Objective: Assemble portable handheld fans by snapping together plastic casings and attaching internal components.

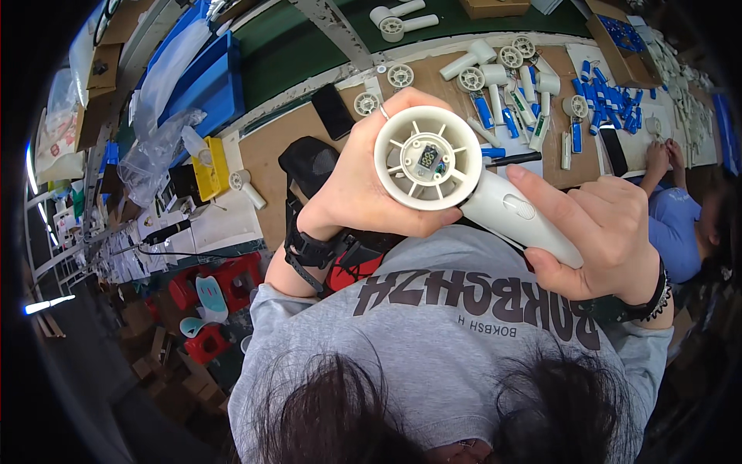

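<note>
A white handheld fan [495,199] is held up in front of my chest by both hands. Its round head faces up, with radial spokes and a small lit digital display [427,160] at the hub; bits of wire show beside the display. My left hand [352,185] is wrapped around the left side of the fan head. The handle, with an oval sliding button [518,206], slopes down to the right. My right hand [599,236] grips the handle's end, thumb below and index finger along its upper side near the button.
Beyond my hands, a workbench holds several white fan bodies [495,76], blue cylindrical cells [610,97], a black phone [332,111] and a yellow tray [210,174]. Blue bins [209,81] stand at the left. A co-worker in blue [674,224] sits at the right.
</note>
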`<state>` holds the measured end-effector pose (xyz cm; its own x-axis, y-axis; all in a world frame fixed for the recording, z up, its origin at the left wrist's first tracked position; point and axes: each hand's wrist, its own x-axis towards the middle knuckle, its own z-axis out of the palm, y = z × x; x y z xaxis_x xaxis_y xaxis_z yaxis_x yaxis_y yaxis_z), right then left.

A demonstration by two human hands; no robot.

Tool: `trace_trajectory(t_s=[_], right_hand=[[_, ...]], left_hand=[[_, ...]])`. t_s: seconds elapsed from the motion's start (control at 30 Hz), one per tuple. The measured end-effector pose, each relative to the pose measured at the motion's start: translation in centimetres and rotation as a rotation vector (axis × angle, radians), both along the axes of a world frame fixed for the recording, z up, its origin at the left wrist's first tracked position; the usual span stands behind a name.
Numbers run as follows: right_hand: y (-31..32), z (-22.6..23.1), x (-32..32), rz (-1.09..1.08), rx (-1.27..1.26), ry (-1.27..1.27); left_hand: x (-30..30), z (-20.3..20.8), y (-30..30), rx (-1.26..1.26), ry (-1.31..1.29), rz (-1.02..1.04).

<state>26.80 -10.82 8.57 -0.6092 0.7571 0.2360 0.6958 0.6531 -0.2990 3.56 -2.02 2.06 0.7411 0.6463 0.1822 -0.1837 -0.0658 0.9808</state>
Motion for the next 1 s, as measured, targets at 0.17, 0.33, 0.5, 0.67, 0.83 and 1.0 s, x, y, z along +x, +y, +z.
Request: trace_trajectory(t_s=[0.17, 0.33, 0.5, 0.67, 0.83, 1.0], right_hand=[[-0.1, 0.1, -0.2, -0.027, -0.023, -0.002], [-0.1, 0.3, -0.3, -0.04, -0.063, -0.021], [0.1, 0.5, -0.4, -0.032, -0.08, -0.02], [0.6, 0.4, -0.1, -0.011, -0.112, 0.004], [0.9, -0.3, 0.0, -0.02, -0.163, 0.073], [1.0, -1.4, 0.1, -0.039, -0.171, 0.082]], left_hand=[[0.2, 0.0, -0.1, -0.024, -0.014, 0.013], [0.1, -0.2, -0.1, 0.007, -0.003, 0.011], [0.1, -0.2, 0.3, 0.013, 0.014, -0.008], [0.4, 0.2, 0.3, -0.008, 0.042, -0.004], [0.5, 0.3, -0.1, -0.029, 0.089, 0.037], [0.8, -0.2, -0.2, -0.084, 0.138, 0.075]])
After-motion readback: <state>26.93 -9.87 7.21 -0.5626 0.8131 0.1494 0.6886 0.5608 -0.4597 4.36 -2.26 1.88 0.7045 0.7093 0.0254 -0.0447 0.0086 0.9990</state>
